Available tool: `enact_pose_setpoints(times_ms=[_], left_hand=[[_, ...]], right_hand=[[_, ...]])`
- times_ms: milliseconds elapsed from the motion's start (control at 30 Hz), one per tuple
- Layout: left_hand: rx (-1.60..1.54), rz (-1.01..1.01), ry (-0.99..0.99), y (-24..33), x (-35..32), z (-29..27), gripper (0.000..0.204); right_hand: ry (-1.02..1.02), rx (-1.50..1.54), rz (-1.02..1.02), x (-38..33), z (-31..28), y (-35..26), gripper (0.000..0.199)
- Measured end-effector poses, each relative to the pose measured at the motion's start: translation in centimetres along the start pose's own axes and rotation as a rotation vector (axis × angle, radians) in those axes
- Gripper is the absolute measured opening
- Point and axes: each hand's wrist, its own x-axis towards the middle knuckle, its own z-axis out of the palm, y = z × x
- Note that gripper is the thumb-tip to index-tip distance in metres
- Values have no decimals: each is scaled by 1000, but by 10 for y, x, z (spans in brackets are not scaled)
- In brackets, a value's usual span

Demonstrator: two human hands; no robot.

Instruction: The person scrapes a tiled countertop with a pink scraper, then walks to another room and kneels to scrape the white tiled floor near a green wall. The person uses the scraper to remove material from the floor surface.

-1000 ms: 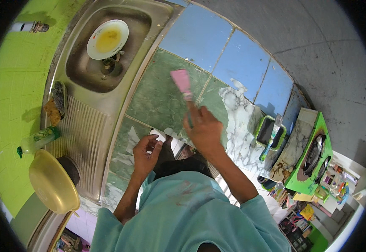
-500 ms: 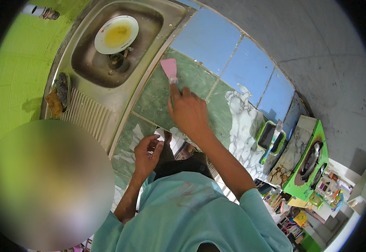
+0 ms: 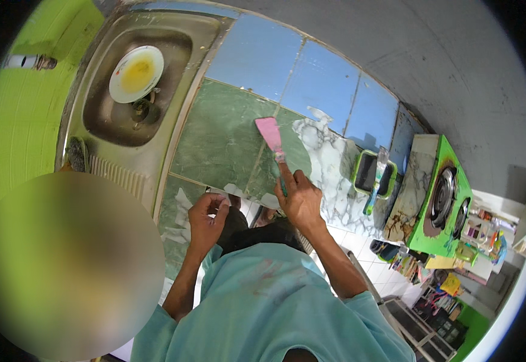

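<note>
My right hand [image 3: 302,202] is closed on the handle of a scraper [image 3: 269,134], its index finger stretched along it. The wide pink blade lies at the grout line of the green tiled counter [image 3: 214,136], just left of a torn-edged sheet of white marbled film [image 3: 329,157]. My left hand [image 3: 207,222] hovers by the counter's near edge, fingers curled in toward the thumb; whatever they may hold is too small to make out. Scraps of marbled film [image 3: 181,217] cling to the green tile beside it.
At left is a steel sink [image 3: 172,114] containing a white plate [image 3: 136,75] with yellowish liquid. A green-rimmed tray [image 3: 365,192] with a brush [image 3: 376,184] across it sits at right, before a green gas stove [image 3: 429,223]. Blue tiles [image 3: 248,51] run along the grey wall.
My right hand has drawn the scraper nearer to me and rightward, to the film's edge. The fingers of my left hand have curled in closer. The whole view has shifted somewhat.
</note>
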Motion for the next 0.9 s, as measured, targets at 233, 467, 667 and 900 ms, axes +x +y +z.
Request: enact_pose_setpoints(times_ms=[233,467,667,900], left_hand=[[124,52,-95,-1,-19,10,12],[206,-76,317,-20,-115,-6,19],[296,-175,1032,-57,-235,-69,23],[758,-131,1879,-126,-357,-251,19]], right_hand=[[-105,232,208,-20,-8,12,43],[-274,913,483,-60,46,61,46],[-528,1651,589,-82,16,61,36],[-581,1567,490,-120,19,54,12]])
